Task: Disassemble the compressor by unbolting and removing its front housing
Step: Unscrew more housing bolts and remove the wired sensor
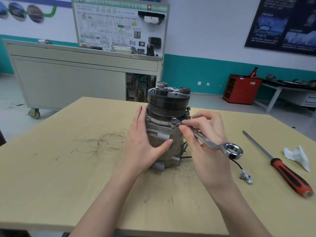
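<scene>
Head cam: compressor (164, 141) stands upright near the middle of the table (68, 168), black pulley (168, 103) on top
Left hand (143, 144): flat against the compressor's left side, fingers straight and pointing up, thumb laid across the front of the body, so it's bracing, not gripping
Right hand (205, 147): just right of the compressor, thumb and fingers pinched on the wrench (211, 143) shank
Wrench: open end sits on a bolt (174, 119) at the front-right corner of the silver flange under the pulley; ring end sticks out to the right, off the table
Cable (238, 165): runs from the compressor base out under the right hand, white plug lying on the table
Off to the right: red-and-black screwdriver (282, 165) and a crumpled tissue (297, 157), both well apart from the hands
</scene>
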Tool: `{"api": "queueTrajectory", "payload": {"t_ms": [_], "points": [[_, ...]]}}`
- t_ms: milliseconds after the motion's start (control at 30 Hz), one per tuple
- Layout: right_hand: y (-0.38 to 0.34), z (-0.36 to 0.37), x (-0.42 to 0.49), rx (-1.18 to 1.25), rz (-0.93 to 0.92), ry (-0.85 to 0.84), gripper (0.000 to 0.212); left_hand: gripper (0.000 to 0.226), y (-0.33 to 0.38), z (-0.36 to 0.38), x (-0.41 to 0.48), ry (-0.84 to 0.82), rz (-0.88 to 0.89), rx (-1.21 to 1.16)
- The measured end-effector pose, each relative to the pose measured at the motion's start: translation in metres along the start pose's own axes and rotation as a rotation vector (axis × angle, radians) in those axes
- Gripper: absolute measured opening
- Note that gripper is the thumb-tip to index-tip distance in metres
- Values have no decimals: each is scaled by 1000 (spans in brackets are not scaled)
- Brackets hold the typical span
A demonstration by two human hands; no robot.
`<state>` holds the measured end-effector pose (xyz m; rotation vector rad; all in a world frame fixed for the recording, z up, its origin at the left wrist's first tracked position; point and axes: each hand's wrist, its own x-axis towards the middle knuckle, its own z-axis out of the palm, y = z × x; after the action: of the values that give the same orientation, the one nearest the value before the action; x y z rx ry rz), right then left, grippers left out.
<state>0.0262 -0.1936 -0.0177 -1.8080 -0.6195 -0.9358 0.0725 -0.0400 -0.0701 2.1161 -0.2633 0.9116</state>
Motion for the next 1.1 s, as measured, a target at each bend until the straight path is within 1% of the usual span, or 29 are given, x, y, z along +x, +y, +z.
{"api": "queueTrajectory", "payload": {"t_ms": [100, 200, 267, 333, 367, 433, 533, 600, 633, 733, 800, 867, 900, 967, 1100], "points": [[7, 2, -3, 185, 57, -28, 7, 109, -1, 1, 0, 10, 9, 11], [22, 4, 5, 433, 99, 19, 12, 108, -1, 1, 1, 10, 11, 11], [36, 0, 20, 701, 238, 20, 14, 106, -1, 1, 0, 3, 12, 13], [49, -3, 42, 957, 444, -36, 15, 106, -1, 1, 0, 4, 16, 16], [54, -2, 53, 1036, 542, -68, 16, 107, -1, 1, 0, 4, 17, 17], [63, 0, 71, 1094, 672, -124, 17, 106, -2, 1, 0, 2, 17, 15], [70, -1, 74, 1109, 716, -177, 14, 103, -2, 1, 0, 4, 22, 12], [69, -5, 66, 1075, 661, -161, 15, 103, -2, 1, 0, 6, 22, 13], [66, -8, 61, 1020, 591, -130, 19, 103, -2, 1, 0, 7, 22, 12], [46, -13, 48, 753, 270, -26, 22, 102, -3, 1, 0, 7, 25, 6], [31, -13, 40, 533, 48, 15, 16, 102, -2, 1, 0, 11, 24, 8], [21, -10, 30, 381, -111, 25, 13, 102, -2, 2, 0, 15, 23, 7], [18, -7, 26, 327, -159, 25, 16, 103, -2, 2, 0, 16, 23, 7], [18, 1, 18, 268, -198, 22, 23, 104, -1, 1, 0, 16, 22, 10], [21, 11, 7, 241, -164, 36, 27, 107, -1, 1, -1, 15, 18, 14]]}}
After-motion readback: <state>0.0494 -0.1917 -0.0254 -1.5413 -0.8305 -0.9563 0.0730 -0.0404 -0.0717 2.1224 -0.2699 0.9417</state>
